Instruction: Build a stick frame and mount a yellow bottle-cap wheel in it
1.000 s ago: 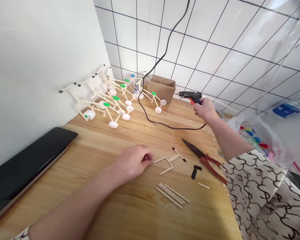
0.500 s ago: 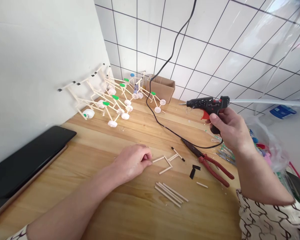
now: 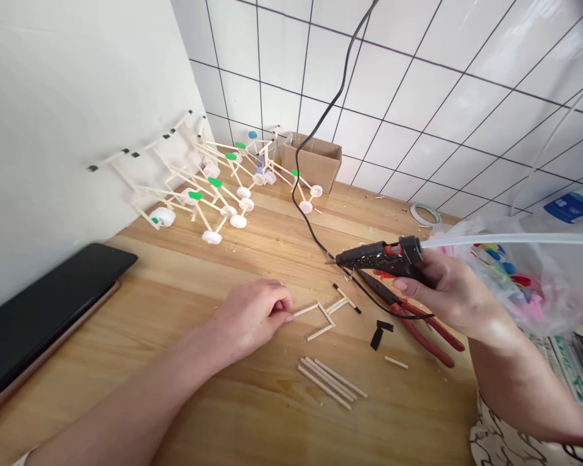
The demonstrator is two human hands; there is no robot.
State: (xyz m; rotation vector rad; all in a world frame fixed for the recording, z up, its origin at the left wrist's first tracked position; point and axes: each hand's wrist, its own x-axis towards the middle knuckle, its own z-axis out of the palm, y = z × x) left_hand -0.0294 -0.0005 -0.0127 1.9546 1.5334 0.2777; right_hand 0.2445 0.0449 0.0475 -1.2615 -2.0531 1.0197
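Note:
My right hand (image 3: 459, 301) is wrapped round a black glue gun (image 3: 369, 257) with a clear glue stick out of its back. Its nozzle points left, above the table and apart from the sticks. My left hand (image 3: 257, 317) rests on the wood, thumb and finger pinched at the end of one stick of a small wooden stick frame (image 3: 326, 314). This frame lies flat and has a crossbar with black tips. Several loose wooden sticks (image 3: 333, 380) lie nearer to me. Red-handled pliers (image 3: 432, 340) lie partly under the gun and its cord.
Several stick-built wheeled models (image 3: 208, 188) stand along the left wall beside a cardboard box (image 3: 315, 162). A black phone (image 3: 53, 310) lies at left. Black tape pieces (image 3: 377, 336) and a short stick (image 3: 396, 362) lie right. Behind my right hand are a tape roll (image 3: 425, 215) and a plastic bag (image 3: 558, 285).
My right hand has brought the glue gun down and to the left, closer to the stick frame. My left hand stays at the same stick end. The view has shifted slightly.

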